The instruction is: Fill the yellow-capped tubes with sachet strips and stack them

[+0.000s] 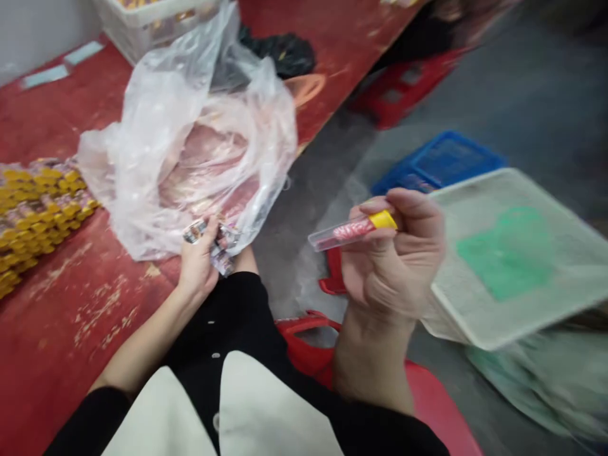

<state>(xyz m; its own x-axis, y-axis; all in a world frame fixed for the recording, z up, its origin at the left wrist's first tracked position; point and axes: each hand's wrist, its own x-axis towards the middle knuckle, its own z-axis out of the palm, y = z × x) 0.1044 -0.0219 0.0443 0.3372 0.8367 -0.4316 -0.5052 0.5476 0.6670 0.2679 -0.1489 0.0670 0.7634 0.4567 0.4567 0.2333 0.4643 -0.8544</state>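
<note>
My right hand (396,259) is raised over the floor side and pinches a clear plastic tube (349,232) by its yellow cap. Small pink and white pieces fill part of the tube, which lies nearly level. Down by the table edge, my left hand (199,253) is closed on several small printed wrappers (221,256); their exact kind is blurred. Just beyond it, a large clear plastic bag (142,183) lies open on the red table, with pinkish contents seen through its mouth.
Yellow-capped tubes (42,215) are stacked at the left on the red table (95,297). A white basket (142,31) and a black bag (285,54) stand behind the clear bag. Right, on the floor side, are a pale bin (503,323), a blue crate (456,158) and red stools (403,82).
</note>
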